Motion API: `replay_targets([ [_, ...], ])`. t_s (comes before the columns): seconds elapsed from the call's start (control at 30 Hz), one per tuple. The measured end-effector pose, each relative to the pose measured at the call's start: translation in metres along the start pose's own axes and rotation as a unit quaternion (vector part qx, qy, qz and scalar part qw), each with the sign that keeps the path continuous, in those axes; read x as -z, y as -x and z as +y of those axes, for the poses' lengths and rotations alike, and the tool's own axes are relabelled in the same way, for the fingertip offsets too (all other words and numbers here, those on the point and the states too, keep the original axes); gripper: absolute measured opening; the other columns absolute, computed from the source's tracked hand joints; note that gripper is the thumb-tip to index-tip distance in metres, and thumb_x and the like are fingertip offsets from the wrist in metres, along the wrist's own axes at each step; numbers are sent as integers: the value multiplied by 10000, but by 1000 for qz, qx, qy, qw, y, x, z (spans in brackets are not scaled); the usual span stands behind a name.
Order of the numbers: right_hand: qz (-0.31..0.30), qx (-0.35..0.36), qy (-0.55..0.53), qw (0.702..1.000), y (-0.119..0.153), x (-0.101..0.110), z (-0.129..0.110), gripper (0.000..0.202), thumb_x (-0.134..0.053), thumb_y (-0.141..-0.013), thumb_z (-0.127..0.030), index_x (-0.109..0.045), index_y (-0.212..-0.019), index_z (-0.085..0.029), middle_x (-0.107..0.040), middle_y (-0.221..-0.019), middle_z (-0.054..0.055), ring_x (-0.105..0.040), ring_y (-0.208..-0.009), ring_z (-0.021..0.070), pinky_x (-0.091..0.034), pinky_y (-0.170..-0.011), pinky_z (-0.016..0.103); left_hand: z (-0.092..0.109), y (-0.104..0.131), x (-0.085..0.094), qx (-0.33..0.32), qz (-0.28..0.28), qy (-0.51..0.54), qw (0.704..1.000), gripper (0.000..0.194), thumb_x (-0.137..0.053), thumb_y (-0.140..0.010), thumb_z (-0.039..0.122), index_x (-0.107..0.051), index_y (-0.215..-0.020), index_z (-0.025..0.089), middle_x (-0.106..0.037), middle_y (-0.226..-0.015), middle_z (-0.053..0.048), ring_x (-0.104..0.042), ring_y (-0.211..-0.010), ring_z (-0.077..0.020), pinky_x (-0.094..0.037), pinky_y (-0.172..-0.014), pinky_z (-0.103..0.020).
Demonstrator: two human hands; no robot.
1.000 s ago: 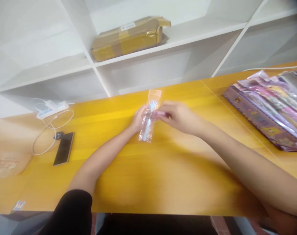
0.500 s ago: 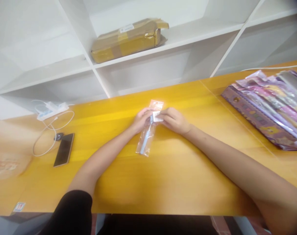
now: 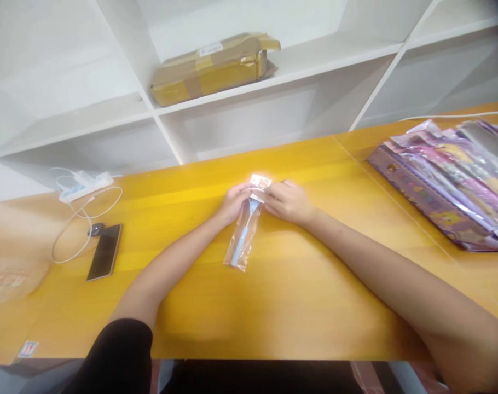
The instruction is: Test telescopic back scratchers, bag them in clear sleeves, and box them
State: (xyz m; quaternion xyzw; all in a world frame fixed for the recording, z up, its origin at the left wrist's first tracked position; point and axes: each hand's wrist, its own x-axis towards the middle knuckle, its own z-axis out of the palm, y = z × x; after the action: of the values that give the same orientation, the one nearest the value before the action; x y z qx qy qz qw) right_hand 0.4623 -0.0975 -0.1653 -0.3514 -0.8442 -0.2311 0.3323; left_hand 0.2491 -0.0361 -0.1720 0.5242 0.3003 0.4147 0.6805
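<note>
Over the middle of the table, a clear plastic bag (image 3: 249, 230) hangs slanted between my hands, its lower end toward me. Inside it lies a slim light blue tool (image 3: 239, 246) with a thin pale shaft and a fan-shaped blue head; its exact kind cannot be made out. My left hand (image 3: 235, 202) pinches the bag's upper left edge. Closed on the upper right edge is my right hand (image 3: 290, 201). A white card or label (image 3: 257, 193) shows between the fingertips, partly hidden by them.
Purple printed packages (image 3: 441, 186) are piled on the right. A phone (image 3: 105, 251), a small black object (image 3: 95, 230) and a white power strip (image 3: 85, 187) with cables lie left. Behind the yellow table (image 3: 273, 317), white shelves hold a taped cardboard box (image 3: 210, 71).
The bag has shifted slightly toward me. The white card, clear in my right fingers before, now sits lower against the bag's top, and the tool's fan-shaped head shows more.
</note>
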Motion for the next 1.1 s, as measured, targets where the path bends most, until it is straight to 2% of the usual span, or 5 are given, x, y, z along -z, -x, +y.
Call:
replay_targets([
  [0.23,24,-1,73,997,-4,0,-2,313,-581,-1113,-256,-693,-1402,-206,-719,-970,88,-633,-889,229,-468,-813,401,-4,-2,3,-2,-25,31,999,339,-888,-822,351,-829,-1105,175,-812,-1076,-71,-737,-985,-215,-531,-956,-325],
  [0.43,11,-39,-28,999,-3,-2,-4,491,-535,-1123,-221,-556,-1614,-215,-642,-1512,161,-628,-1369,323,-566,-1116,506,-1,-2,4,2,-27,19,999,329,-868,-836,308,-815,-1130,170,-812,-1094,-79,-744,-1016,-231,-534,-994,-342],
  [0.53,-5,-35,-44,998,1,-2,-4,532,-479,-1132,-173,-498,-1664,-186,-607,-1566,170,-579,-1469,319,-550,-1198,508,2,0,3,12,-21,8,1000,330,-859,-832,276,-806,-1136,159,-811,-1097,-87,-748,-1033,-244,-530,-1020,-359],
  [0.77,-23,-32,-39,998,8,-4,3,469,-451,-1149,-201,-568,-1600,-149,-642,-1522,183,-642,-1401,304,-568,-1183,476,2,4,2,-3,-64,-29,998,379,-827,-820,281,-801,-1186,185,-800,-1163,-73,-735,-1083,-244,-533,-1012,-351],
  [1.1,4,-128,-123,984,8,-9,4,387,-477,-1151,-307,-716,-1448,-239,-734,-1360,140,-725,-1228,270,-623,-1058,416,4,6,0,8,-83,-35,996,441,-869,-801,314,-744,-1203,182,-791,-1244,-109,-748,-1190,-308,-558,-1061,-428],
])
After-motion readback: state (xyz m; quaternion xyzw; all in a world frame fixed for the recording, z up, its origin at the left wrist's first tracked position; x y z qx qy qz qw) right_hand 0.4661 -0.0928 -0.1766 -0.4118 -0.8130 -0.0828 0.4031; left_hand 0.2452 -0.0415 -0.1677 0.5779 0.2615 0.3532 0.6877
